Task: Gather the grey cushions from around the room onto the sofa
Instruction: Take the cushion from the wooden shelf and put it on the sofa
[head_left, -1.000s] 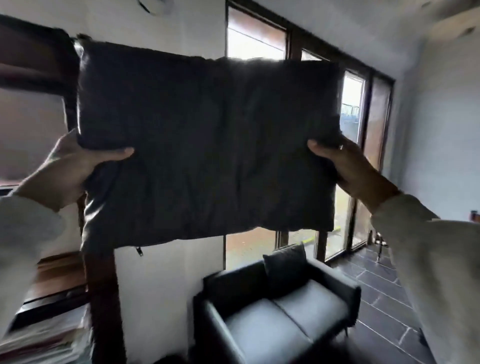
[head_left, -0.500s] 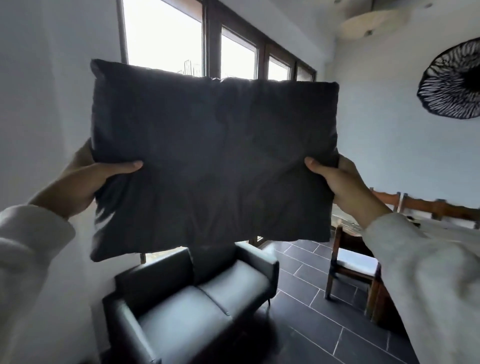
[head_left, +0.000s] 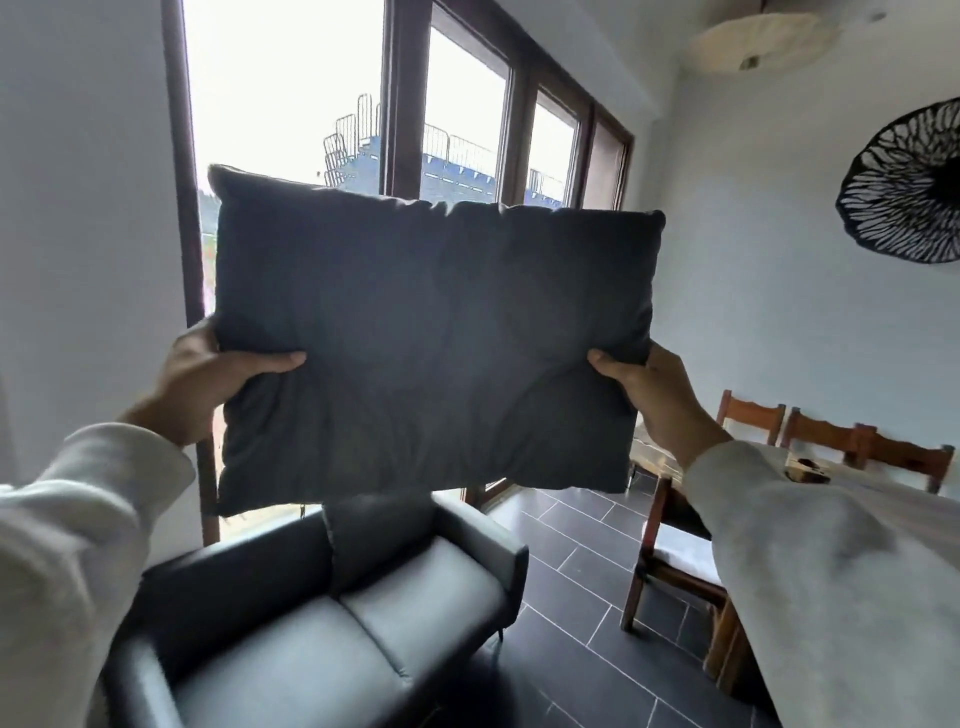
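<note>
The left hand (head_left: 208, 374) pinched the grey cushion (head_left: 431, 353) at its left edge, thumb across the near face and the other fingers hidden behind. The cushion hung in the air above the sofa (head_left: 363, 623), clear of it. Its broad face was turned toward the camera and its long axis ran side to side, the top edge dipping slightly rightward. The right hand (head_left: 649, 395) pinched the right edge in the same way. The step looked like the carry to the sofa. It would go best lowered with both grips on until it met the seat, beside the dark cushion (head_left: 379, 540) leaning on the sofa's backrest, rather than dropped from above.
</note>
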